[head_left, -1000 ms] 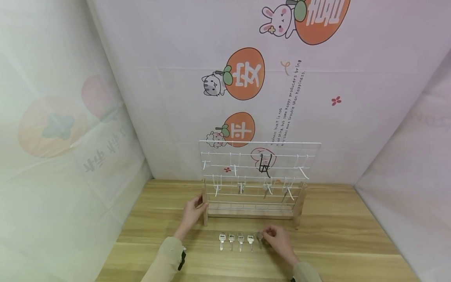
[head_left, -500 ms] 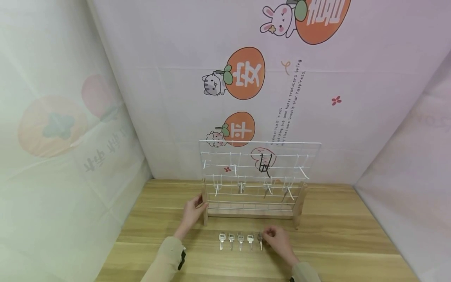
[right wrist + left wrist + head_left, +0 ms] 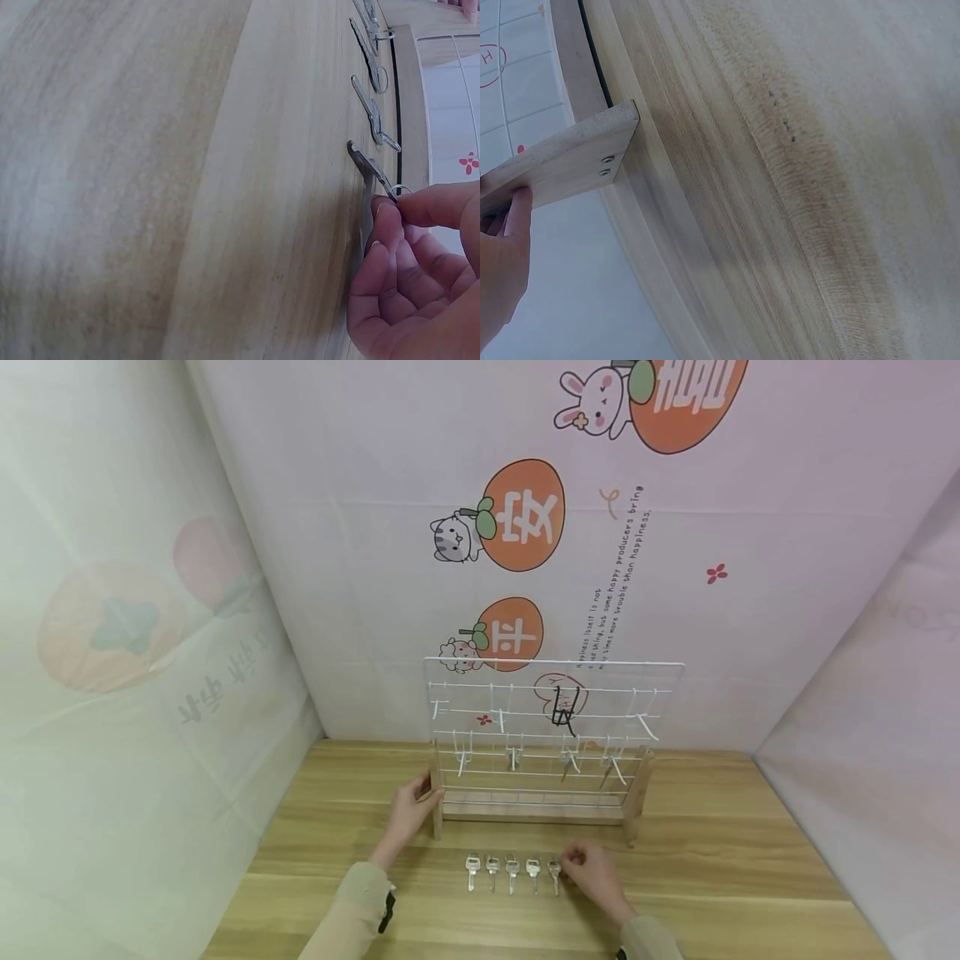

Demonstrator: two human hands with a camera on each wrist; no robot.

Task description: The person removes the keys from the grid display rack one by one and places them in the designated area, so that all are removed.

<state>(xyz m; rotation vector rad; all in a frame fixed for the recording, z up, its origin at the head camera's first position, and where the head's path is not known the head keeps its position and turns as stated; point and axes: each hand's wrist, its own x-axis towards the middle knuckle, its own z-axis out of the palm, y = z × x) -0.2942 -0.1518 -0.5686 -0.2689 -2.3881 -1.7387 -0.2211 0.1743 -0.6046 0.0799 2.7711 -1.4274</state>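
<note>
My left hand (image 3: 409,810) grips the wooden side post (image 3: 436,793) of a white wire rack (image 3: 555,662). The left wrist view shows its thumb (image 3: 519,214) lying against the wooden board (image 3: 592,154) with two screws. My right hand (image 3: 595,872) pinches the head of the rightmost key (image 3: 555,875) between thumb and finger, at the right end of a row of several silver keys (image 3: 512,873). In the right wrist view this key (image 3: 369,163) slants, its tip close to the wooden table, and the other keys (image 3: 367,105) lie beyond it with small rings at their heads.
Several white hooks (image 3: 642,727) and one black hook (image 3: 563,710) hang on the rack's wires. Keys (image 3: 607,772) hang from some lower hooks. The rack stands on the wooden table (image 3: 720,860), with printed cloth walls (image 3: 360,577) behind and at both sides.
The rightmost key has turned in my right hand's fingers, its head now showing flatter and brighter beside the row. My left hand keeps its place on the post.
</note>
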